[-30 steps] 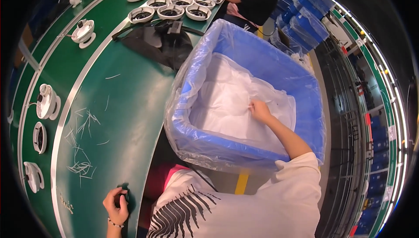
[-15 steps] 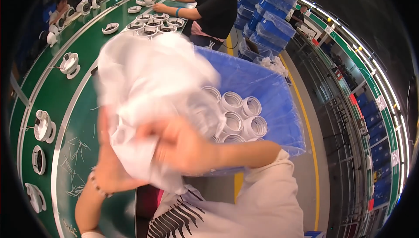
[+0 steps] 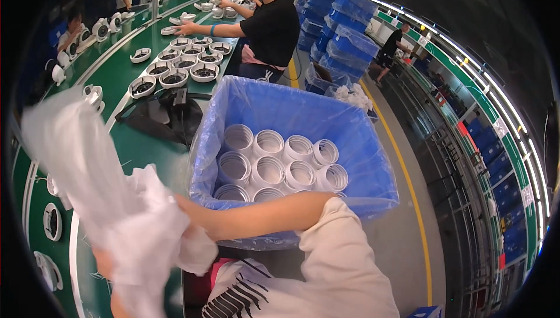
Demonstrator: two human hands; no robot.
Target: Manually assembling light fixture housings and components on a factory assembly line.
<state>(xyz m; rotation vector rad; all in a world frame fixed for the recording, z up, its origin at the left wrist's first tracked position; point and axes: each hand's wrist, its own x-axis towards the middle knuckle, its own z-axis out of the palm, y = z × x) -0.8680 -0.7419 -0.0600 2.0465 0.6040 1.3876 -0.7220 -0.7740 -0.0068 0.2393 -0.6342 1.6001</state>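
Note:
A thin, crumpled white bag (image 3: 149, 230) spreads over the left side, its upper part smeared by motion. My right hand (image 3: 189, 210) reaches across to it and is closed on its bunched middle, with the fingertips covered by the folds. Behind the bag, only an edge of my left hand (image 3: 102, 262) shows. Its fingers are hidden, and the bag hangs down over that forearm. Right of the hands stands a blue crate (image 3: 364, 143) lined with clear plastic. Several white threaded rings (image 3: 269, 170) sit inside it in rows.
A black object (image 3: 166, 114) lies on the green bench beyond the bag, near several white round housings (image 3: 174, 77). A co-worker in a black shirt (image 3: 268, 26) reaches over the bench. White parts line the conveyor at left. Blue crates (image 3: 350, 38) are stacked behind, beside the aisle.
Both hands and the white bag have moved left and down, away from the crate. More of the rings, the black object and the housings now show. The co-worker's arm has shifted along the bench.

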